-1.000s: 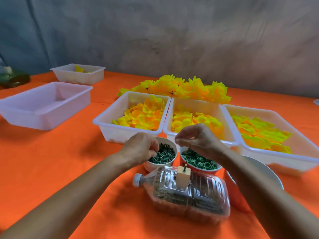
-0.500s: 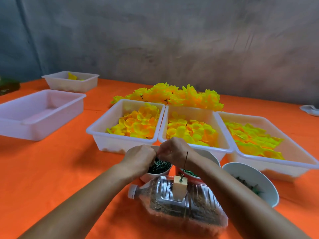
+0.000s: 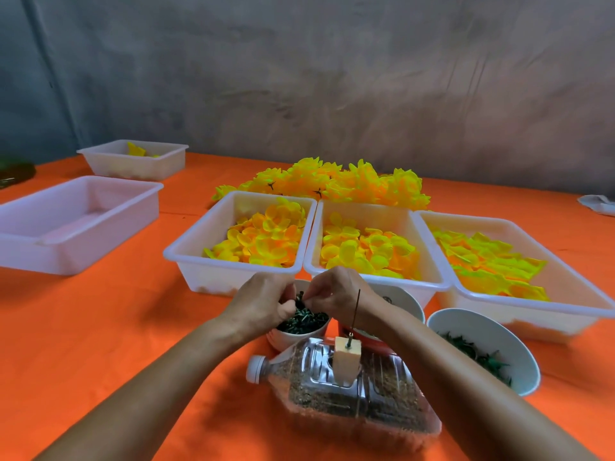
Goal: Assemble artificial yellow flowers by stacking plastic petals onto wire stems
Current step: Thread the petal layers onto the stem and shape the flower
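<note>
In the foam block [image 3: 346, 361], a thin, dark, upright wire stem [image 3: 355, 311].

The desk [image 3: 83, 344] is bright orange; three white trays [image 3: 233, 274] hold yellow petals [image 3: 263, 241] tinged orange; the finished flowers [image 3: 332, 181] behind are the same yellow-orange; a small white bowl [image 3: 286, 337] carries dark green pieces [image 3: 303, 321]; the clear bottle [image 3: 359, 397] shows speckled brown filling and a white cap [image 3: 255, 369]; the wall [image 3: 332, 78] is mottled grey.
</note>
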